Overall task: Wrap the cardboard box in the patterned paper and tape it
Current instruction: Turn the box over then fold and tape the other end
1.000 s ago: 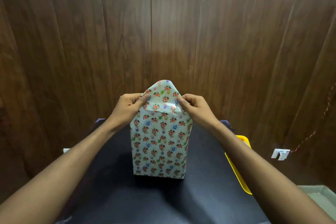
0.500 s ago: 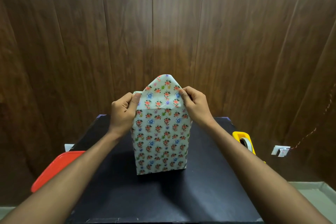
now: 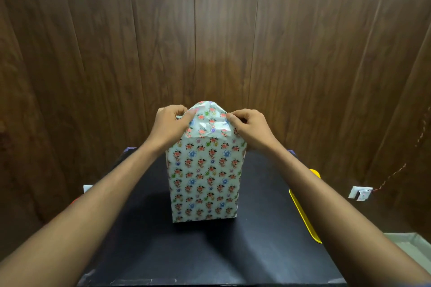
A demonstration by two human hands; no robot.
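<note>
Already the tall cardboard box (image 3: 205, 182) stood upright near the middle of the black table (image 3: 144, 235), its near face fully covered by the glossy white paper printed with small red, blue and green flowers (image 3: 210, 123); the cardboard itself was nowhere visible. The body of the wrap looked finished, and the bottom edge sat flush on the table. What remained, judging from the view, was the top end: a rounded flap of the paper rose above the box and was not yet folded flat. No tape could be seen on the paper from this side, so the taping of that end seemed to be ahead, and whether any seam was taped at the back could not be told.

The left hand (image 3: 169, 123) had its fingers curled and pinched the flap's left edge with the thumb on the near side. The right hand (image 3: 249, 127) did likewise at the right edge, fingers curled over the paper's crease.

At the table's right edge lay a yellow plastic tray (image 3: 303, 212), partly hidden by the right forearm. Dark wood-grain panelling (image 3: 210, 30) filled the wall behind, and a small white socket plate (image 3: 360, 193) with a thin wire sat low on the right-hand wall.
</note>
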